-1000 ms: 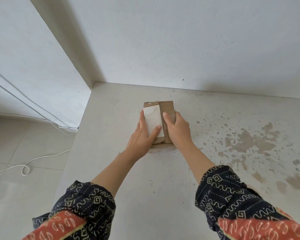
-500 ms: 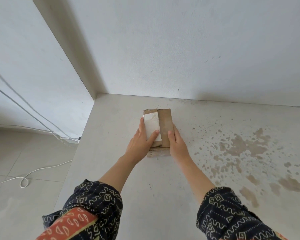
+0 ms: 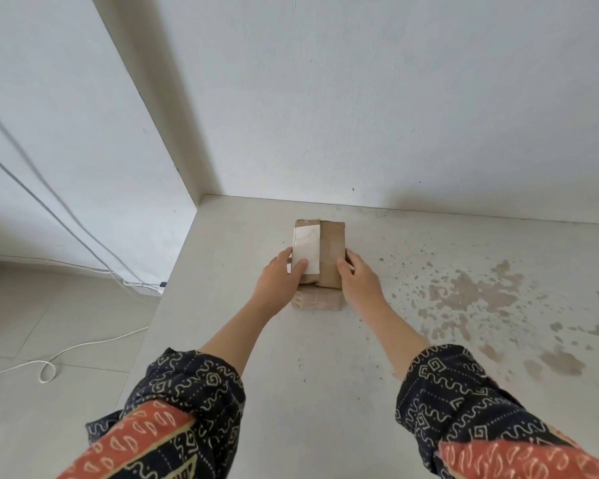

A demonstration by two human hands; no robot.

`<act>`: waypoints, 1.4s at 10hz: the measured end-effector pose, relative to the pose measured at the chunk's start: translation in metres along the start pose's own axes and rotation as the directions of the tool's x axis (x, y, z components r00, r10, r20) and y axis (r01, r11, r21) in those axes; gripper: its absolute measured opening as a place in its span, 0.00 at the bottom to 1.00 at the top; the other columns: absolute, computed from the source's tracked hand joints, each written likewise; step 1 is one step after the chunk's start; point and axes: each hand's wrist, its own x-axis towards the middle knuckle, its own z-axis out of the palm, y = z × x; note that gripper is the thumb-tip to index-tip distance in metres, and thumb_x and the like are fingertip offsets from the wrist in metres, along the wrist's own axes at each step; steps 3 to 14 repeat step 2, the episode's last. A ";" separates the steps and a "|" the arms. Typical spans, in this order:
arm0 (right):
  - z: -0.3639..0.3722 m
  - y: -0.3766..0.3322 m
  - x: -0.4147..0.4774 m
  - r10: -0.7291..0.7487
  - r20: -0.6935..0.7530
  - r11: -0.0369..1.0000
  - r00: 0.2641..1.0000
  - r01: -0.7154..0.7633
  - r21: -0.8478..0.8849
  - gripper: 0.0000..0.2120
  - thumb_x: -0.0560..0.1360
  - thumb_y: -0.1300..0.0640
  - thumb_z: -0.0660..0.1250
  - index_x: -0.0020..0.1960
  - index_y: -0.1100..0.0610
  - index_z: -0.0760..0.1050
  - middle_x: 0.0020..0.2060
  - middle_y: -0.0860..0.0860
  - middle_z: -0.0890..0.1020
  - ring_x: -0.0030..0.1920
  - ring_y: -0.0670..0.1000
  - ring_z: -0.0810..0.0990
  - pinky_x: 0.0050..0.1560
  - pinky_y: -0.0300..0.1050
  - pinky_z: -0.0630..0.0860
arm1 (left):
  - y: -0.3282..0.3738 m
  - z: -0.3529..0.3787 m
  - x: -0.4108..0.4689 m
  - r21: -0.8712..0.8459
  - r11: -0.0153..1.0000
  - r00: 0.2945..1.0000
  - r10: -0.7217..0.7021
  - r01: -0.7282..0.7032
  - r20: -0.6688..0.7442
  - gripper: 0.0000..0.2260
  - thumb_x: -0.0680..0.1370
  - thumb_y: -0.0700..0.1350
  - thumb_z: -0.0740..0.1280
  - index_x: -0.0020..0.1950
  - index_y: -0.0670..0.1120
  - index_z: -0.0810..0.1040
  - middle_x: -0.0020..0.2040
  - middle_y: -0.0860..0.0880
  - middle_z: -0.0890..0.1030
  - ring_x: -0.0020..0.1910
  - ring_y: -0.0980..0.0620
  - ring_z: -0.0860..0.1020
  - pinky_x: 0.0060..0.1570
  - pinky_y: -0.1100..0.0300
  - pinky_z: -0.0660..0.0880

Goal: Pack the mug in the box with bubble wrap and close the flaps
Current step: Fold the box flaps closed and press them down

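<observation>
A small brown cardboard box (image 3: pixel 332 250) stands on the pale counter (image 3: pixel 325 357), its top flaps folded flat; the left flap carries a white label. My left hand (image 3: pixel 279 281) grips the box's near left corner with the thumb on the label. My right hand (image 3: pixel 358 281) holds the near right side, thumb resting on the brown flap. The mug and bubble wrap are not visible; the closed flaps hide the inside.
The counter meets a white wall (image 3: pixel 395 115) just behind the box. Its left edge (image 3: pixel 166 305) drops to a tiled floor with white cables (image 3: pixel 66 350). Brown stains (image 3: pixel 471 299) mark the counter to the right.
My right hand has slid from the top of the right flap to the box's near right side. My view has tilted up and the box sits farther from me.
</observation>
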 end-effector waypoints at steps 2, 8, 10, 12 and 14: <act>-0.022 -0.019 -0.004 -0.062 -0.027 0.957 0.998 0.052 -0.284 0.24 0.80 0.50 0.54 0.73 0.57 0.60 0.71 0.56 0.66 0.69 0.56 0.68 0.66 0.51 0.65 | 0.014 -0.021 -0.005 0.208 0.978 0.997 -0.032 0.016 0.069 0.24 0.80 0.55 0.57 0.72 0.43 0.66 0.71 0.44 0.70 0.70 0.45 0.66 0.66 0.52 0.63; -0.022 -0.019 -0.004 -0.062 -0.027 0.957 0.998 0.052 -0.284 0.24 0.80 0.50 0.54 0.73 0.57 0.60 0.71 0.56 0.66 0.69 0.56 0.68 0.66 0.51 0.65 | 0.014 -0.021 -0.005 0.208 0.978 0.997 -0.032 0.016 0.069 0.24 0.80 0.55 0.57 0.72 0.43 0.66 0.71 0.44 0.70 0.70 0.45 0.66 0.66 0.52 0.63; -0.022 -0.019 -0.004 -0.062 -0.027 0.957 0.998 0.052 -0.284 0.24 0.80 0.50 0.54 0.73 0.57 0.60 0.71 0.56 0.66 0.69 0.56 0.68 0.66 0.51 0.65 | 0.014 -0.021 -0.005 0.208 0.978 0.997 -0.032 0.016 0.069 0.24 0.80 0.55 0.57 0.72 0.43 0.66 0.71 0.44 0.70 0.70 0.45 0.66 0.66 0.52 0.63; -0.022 -0.019 -0.004 -0.062 -0.027 0.957 0.998 0.052 -0.284 0.24 0.80 0.50 0.54 0.73 0.57 0.60 0.71 0.56 0.66 0.69 0.56 0.68 0.66 0.51 0.65 | 0.014 -0.021 -0.005 0.208 0.978 0.997 -0.032 0.016 0.069 0.24 0.80 0.55 0.57 0.72 0.43 0.66 0.71 0.44 0.70 0.70 0.45 0.66 0.66 0.52 0.63; -0.022 -0.019 -0.004 -0.062 -0.027 0.957 0.998 0.052 -0.284 0.24 0.80 0.50 0.54 0.73 0.57 0.60 0.71 0.56 0.66 0.69 0.56 0.68 0.66 0.51 0.65 | 0.014 -0.021 -0.005 0.208 0.978 0.997 -0.032 0.016 0.069 0.24 0.80 0.55 0.57 0.72 0.43 0.66 0.71 0.44 0.70 0.70 0.45 0.66 0.66 0.52 0.63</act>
